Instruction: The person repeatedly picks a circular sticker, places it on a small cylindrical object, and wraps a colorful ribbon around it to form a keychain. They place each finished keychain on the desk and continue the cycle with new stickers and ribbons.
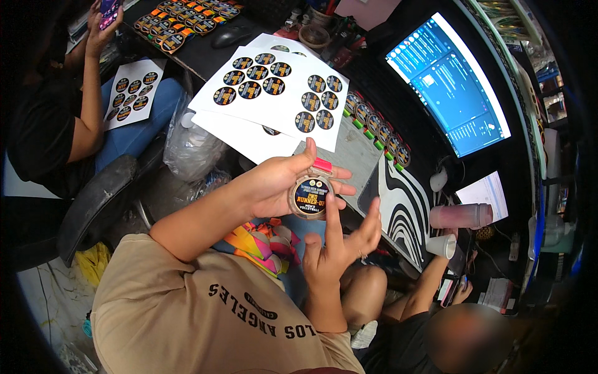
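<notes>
My left hand (288, 181) holds a round medal (310, 198) with its face up. The medal has a clear rim, a dark printed disc with orange and white lettering, and a pink ribbon piece in its top loop. My right hand (341, 246) is spread, and its index fingertip touches the medal's right edge. A ring shows on one of its fingers. Bright multicoloured ribbons (265, 244) lie on my lap below the medal. Just beyond my hands, white sheets (293, 103) carry several round dark stickers like the medal's disc.
Rows of medals (380, 131) lie below the monitor (448, 84), with more medals (174, 42) at the far left. A black-and-white patterned board (402, 209), a pink tumbler (461, 216) and a white cup (441, 246) are to the right. People sit at left, holding a phone (109, 12), and lower right.
</notes>
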